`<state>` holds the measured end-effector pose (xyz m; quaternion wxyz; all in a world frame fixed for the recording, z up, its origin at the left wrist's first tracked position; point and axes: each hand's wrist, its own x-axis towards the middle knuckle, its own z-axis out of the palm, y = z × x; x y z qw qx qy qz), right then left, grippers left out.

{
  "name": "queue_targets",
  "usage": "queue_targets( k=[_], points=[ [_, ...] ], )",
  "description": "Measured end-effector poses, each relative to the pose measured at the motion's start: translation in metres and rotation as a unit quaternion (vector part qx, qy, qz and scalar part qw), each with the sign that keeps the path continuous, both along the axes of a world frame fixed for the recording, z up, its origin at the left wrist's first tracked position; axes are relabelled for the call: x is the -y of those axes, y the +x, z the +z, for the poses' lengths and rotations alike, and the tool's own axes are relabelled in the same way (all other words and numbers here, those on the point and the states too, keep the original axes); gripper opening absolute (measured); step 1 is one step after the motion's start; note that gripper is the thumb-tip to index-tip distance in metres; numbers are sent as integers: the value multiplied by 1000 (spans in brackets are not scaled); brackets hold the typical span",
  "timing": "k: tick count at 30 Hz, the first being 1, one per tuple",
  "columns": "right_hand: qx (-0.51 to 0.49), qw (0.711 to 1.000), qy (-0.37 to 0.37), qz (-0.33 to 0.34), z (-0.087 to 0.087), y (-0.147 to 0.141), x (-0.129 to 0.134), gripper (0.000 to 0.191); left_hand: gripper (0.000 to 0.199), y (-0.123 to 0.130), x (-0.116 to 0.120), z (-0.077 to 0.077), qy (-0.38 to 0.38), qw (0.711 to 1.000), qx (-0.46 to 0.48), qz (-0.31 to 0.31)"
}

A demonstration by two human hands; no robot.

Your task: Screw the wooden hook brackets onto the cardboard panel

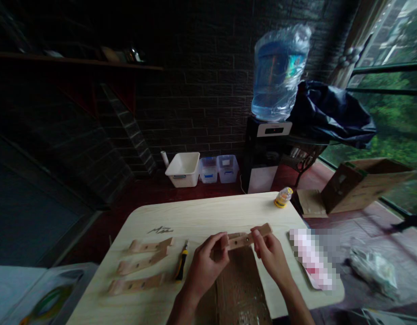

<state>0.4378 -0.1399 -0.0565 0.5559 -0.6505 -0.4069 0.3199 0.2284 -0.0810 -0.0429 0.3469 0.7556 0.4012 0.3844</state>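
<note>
A short wooden piece point(241, 241) with dark holes is held level above a brown cardboard box point(240, 284). My left hand point(208, 262) pinches its left end, fingers closed. Its right end is between the thumb and fingers of my right hand point(269, 253). Left of my hands, a yellow and black screwdriver point(182, 263) lies on the pale table point(208, 212). Three similar wooden pieces lie at the table's left: a back one point(150, 246), a middle one point(143, 263) and a front one point(137, 285). Several dark screws point(162, 230) are behind them.
A small yellow-based container point(283, 197) stands at the table's back right corner. A blurred pink and white object point(313, 262) lies at the right edge. Beyond the table are a white basket point(183, 169), clear bins point(217, 169), a water dispenser point(267, 153) and an open carton point(357, 185).
</note>
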Motion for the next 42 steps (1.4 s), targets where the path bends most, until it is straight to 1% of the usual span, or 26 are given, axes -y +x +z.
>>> queue_targets(
  k=[3,6,10,12,16,21,26,28,33,35,37,39,42],
  points=[
    [8,1000,-23,10,-4,2,0,56,35,3,-1,-6,16,1000,12,21],
    [-20,999,0,31,-3,5,0,54,35,3,-1,-11,11,999,19,40],
    [-36,999,33,0,-3,6,2,49,35,1,1,-18,17,999,0,42],
    [-31,999,34,-13,-3,5,3,46,35,0,2,-20,23,999,-8,47],
    [-24,999,25,-15,-2,3,4,44,37,0,2,-25,29,998,-12,62],
    [-19,999,3,-38,-3,8,6,51,36,0,1,-23,56,997,-35,43],
    [37,997,-25,-63,-8,13,10,51,36,-1,3,-20,73,996,-48,15],
    [53,996,-34,-56,-9,15,12,51,35,-2,3,-21,73,996,-52,9],
    [54,998,-40,-14,-6,17,17,50,36,-4,3,-22,72,996,-58,5],
    [61,997,-44,-11,-4,17,18,51,37,-3,4,-22,68,996,-58,4],
    [81,995,-49,-35,-3,18,19,51,38,-2,5,-21,61,996,-58,5],
    [119,987,-48,-93,-2,22,21,50,42,0,6,-21,54,997,-60,8],
    [184,963,-47,-192,1,32,26,50,47,4,6,-23,53,997,-57,20]
  ],
)
